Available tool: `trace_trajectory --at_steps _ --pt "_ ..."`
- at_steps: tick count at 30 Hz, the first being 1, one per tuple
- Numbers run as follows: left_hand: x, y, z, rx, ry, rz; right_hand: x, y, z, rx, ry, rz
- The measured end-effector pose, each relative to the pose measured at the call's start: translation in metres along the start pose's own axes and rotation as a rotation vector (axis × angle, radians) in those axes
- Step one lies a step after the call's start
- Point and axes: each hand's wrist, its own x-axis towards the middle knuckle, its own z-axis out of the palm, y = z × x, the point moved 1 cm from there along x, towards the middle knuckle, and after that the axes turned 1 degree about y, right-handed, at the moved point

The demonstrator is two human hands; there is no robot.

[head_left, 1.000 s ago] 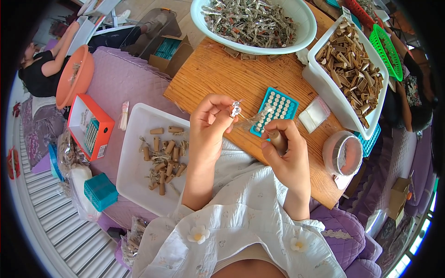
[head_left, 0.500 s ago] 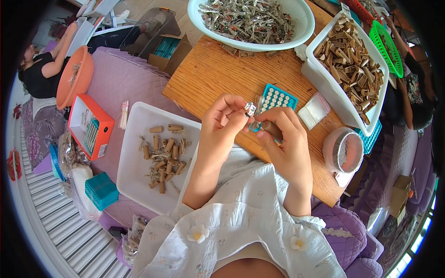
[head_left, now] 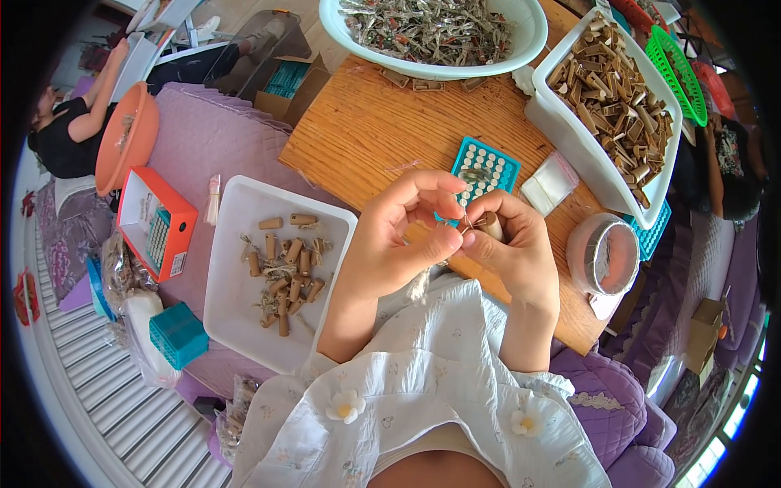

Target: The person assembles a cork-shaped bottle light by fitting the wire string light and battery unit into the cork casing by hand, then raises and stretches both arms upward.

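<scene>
Head view: both hands meet over the bench [head_left: 358,130] front edge.
Left hand [head_left: 399,240]: pinches thin threads [head_left: 467,223].
Right hand [head_left: 508,244]: grips a small brown tube [head_left: 491,225].
Behind: teal tray [head_left: 482,169].

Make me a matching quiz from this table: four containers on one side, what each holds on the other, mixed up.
Containers:
1. round white bowl
2. white bin
3. flat white tray
4. orange box

Contents:
A. a few brown tubes with bits of string
B. a teal grid tray
C. a full heap of brown tubes
D. a tangle of thin grey-green strips

Pairs: 1-D, 2-C, 3-A, 4-B
</scene>
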Motion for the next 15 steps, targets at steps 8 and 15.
trace_trajectory --at_steps 8,15 --pt "-0.0032 -0.0025 -0.006 0.125 -0.007 -0.076 -0.0035 0.0018 0.0015 -0.35 0.123 -0.071" --pt "-0.0037 0.0005 -0.0014 0.306 -0.018 0.034 -0.0062 0.0029 0.0036 -0.391 0.176 -0.126"
